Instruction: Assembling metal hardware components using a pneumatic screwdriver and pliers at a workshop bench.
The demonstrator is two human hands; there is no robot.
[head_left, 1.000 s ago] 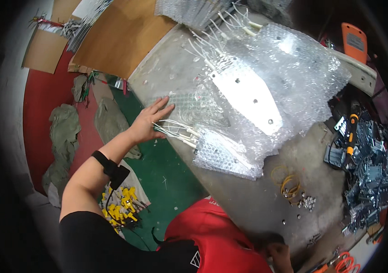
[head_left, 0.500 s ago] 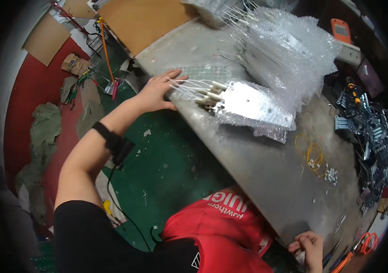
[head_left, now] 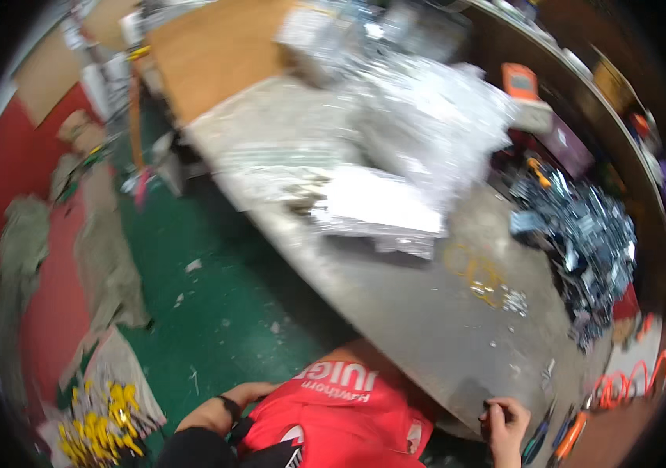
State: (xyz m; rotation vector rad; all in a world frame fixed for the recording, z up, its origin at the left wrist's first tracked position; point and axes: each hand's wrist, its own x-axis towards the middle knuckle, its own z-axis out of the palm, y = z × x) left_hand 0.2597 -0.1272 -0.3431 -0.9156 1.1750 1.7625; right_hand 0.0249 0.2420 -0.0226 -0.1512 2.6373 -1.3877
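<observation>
My right hand (head_left: 507, 421) rests at the near edge of the grey metal table (head_left: 395, 327), its fingers curled together; whatever they may hold is hidden. My left forearm (head_left: 251, 392), with a black strap round it, reaches in front of my body, and the red garment (head_left: 348, 413) hides the fingers. Farther up the table lies a stack of flat silvery plates (head_left: 380, 199) with white leads, on bubble wrap. Beyond it sits a larger heap of bubble-wrapped pieces (head_left: 434, 117). Neither hand touches these.
A pile of dark metal parts (head_left: 582, 242) covers the table's right side. Yellow bands (head_left: 477, 273) and small silvery pieces (head_left: 514, 303) lie mid-table. Orange-handled pliers (head_left: 571, 437) are near my right hand. Yellow-tipped pieces (head_left: 103, 425) lie at lower left.
My left hand has left the table edge by the plate stack and drawn back to my body. The view has shifted, while my right hand stays at the near edge.
</observation>
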